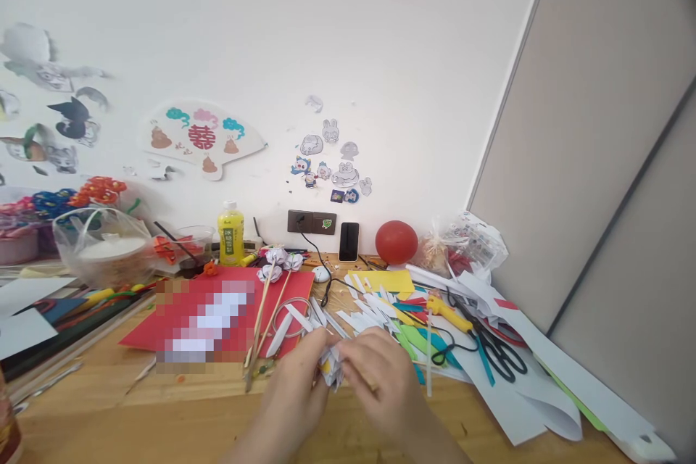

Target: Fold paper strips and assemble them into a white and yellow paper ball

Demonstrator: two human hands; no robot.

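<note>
Over the front of the wooden table, my left hand [298, 386] and my right hand [381, 374] meet with fingers closed around a small white folded paper flower [333, 371]. A bit of yellow shows on it, and much of it is hidden by my fingers. Just left of my hands, wooden sticks tipped with finished white paper flowers [276, 257] lie across a red sheet [217, 283]. Cut white paper strips [367, 312] are heaped right beyond my fingers.
A yellow hot glue gun [449, 313] and black-handled scissors [503, 355] lie at right among coloured paper strips. A phone [349, 242] and a red balloon [396, 242] stand near the wall. A drink bottle [231, 235] is behind the red sheet. A black cable [326, 283] crosses the table.
</note>
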